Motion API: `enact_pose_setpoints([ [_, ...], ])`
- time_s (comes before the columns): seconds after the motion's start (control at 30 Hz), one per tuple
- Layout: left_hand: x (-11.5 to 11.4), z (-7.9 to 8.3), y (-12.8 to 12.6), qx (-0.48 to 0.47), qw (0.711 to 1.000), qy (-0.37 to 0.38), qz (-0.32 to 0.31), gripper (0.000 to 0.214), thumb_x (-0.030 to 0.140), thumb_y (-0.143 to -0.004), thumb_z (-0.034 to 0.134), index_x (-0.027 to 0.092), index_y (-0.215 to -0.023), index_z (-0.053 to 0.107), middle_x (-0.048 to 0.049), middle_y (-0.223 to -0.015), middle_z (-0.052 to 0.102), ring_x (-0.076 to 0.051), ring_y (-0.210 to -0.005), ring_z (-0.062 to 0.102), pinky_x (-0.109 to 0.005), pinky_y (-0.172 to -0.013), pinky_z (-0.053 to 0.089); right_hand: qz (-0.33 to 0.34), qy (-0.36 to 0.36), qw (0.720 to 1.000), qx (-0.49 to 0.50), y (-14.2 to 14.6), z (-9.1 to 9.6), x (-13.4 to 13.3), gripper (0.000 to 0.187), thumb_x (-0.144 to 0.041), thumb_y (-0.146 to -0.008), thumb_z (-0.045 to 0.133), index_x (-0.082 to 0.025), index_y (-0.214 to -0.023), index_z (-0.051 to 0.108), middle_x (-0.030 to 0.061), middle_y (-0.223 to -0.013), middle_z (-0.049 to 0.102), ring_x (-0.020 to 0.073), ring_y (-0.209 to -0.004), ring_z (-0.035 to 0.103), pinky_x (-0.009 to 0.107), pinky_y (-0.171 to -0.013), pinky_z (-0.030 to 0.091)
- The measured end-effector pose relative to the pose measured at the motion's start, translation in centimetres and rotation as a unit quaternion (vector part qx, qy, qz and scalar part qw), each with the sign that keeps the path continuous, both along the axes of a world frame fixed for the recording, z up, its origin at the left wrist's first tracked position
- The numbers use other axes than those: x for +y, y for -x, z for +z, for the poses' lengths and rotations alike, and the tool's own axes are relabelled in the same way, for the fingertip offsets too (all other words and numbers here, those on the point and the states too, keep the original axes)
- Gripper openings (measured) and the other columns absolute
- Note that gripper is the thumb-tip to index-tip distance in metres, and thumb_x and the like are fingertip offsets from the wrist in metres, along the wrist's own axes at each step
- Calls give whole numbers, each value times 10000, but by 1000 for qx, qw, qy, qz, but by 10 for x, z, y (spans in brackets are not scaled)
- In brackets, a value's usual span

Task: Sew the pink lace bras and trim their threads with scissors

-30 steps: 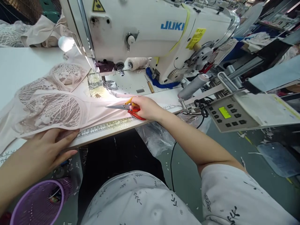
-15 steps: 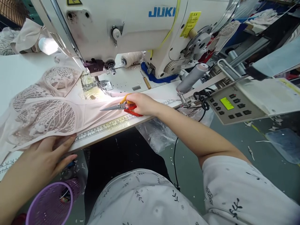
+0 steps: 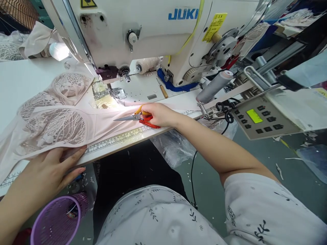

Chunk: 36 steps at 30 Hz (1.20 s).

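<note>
The pale pink lace bra [image 3: 61, 126] lies along the front edge of the bench [image 3: 22, 78], its cups towards the left end and a smooth strip reaching right. The left hand [image 3: 48, 172] is at that edge, thumb spread away from the index finger, other fingertips hidden under the hem of the nearer cup. The right hand [image 3: 160, 115] is closed round the handles of the scissors [image 3: 126, 118], whose blades point left over the strip. A ruler band [image 3: 120, 137] runs along the front edge; behind the strip stands the sewing machine [image 3: 109, 37].
</note>
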<state>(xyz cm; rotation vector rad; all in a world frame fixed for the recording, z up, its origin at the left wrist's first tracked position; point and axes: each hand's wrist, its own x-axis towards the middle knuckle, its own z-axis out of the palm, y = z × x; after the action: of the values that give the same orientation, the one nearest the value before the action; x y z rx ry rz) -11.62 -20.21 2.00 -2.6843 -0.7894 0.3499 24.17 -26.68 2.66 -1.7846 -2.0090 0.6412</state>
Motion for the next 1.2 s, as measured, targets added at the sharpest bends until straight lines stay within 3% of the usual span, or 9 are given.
enact_pose_setpoints([
  [0.17, -4, 6, -6, -10, 1000, 4, -4, 471, 390, -947, 296, 211, -1332, 501, -151, -987, 506, -297, -836, 540, -389, -722, 455, 14, -8, 1000, -12, -1, -3, 1, 222, -74, -618, 483, -216, -616, 314, -15, -696, 518, 120, -632, 445, 219, -543, 283],
  [0.3, -12, 12, -8, -33, 998, 53, 13, 420, 369, -933, 387, 237, -1311, 513, -138, -1077, 506, -288, -959, 531, -402, -818, 457, 13, -27, 999, -38, 2, -6, -1, 140, -235, -692, 515, -219, -639, 387, -21, -633, 478, 135, -590, 421, 237, -542, 296],
  [0.43, -11, 13, -3, -88, 990, 108, 4, 462, 431, -898, 467, 256, -1325, 489, -140, -1193, 483, -309, -1072, 500, -439, -908, 433, 10, -2, 999, -49, 2, -11, 0, 194, -343, -740, 493, -232, -630, 376, -18, -598, 468, 145, -545, 414, 253, -517, 318],
  [0.6, -12, 15, 0, -99, 987, 128, 6, 472, 410, -890, 494, 242, -1331, 482, -160, -1200, 487, -323, -1066, 512, -457, -886, 442, 8, 12, 998, -64, 2, -14, 0, 233, -407, -734, 523, -244, -629, 393, -17, -566, 479, 162, -528, 441, 269, -496, 329],
  [1.03, -10, 14, 3, -73, 992, 104, -14, 489, 394, -896, 493, 256, -1362, 437, -158, -1227, 489, -323, -1086, 523, -440, -868, 458, -25, 47, 996, -78, 3, -10, 1, 293, -422, -735, 545, -241, -627, 341, -28, -577, 485, 147, -508, 441, 250, -476, 326],
  [1.2, -10, 14, 1, -65, 995, 78, -6, 421, 326, -909, 461, 257, -1322, 501, -154, -1178, 528, -296, -966, 576, -421, -830, 472, -32, 24, 995, -95, 5, -4, 2, 306, -402, -698, 601, -229, -637, 357, -20, -641, 538, 139, -560, 457, 233, -515, 315],
])
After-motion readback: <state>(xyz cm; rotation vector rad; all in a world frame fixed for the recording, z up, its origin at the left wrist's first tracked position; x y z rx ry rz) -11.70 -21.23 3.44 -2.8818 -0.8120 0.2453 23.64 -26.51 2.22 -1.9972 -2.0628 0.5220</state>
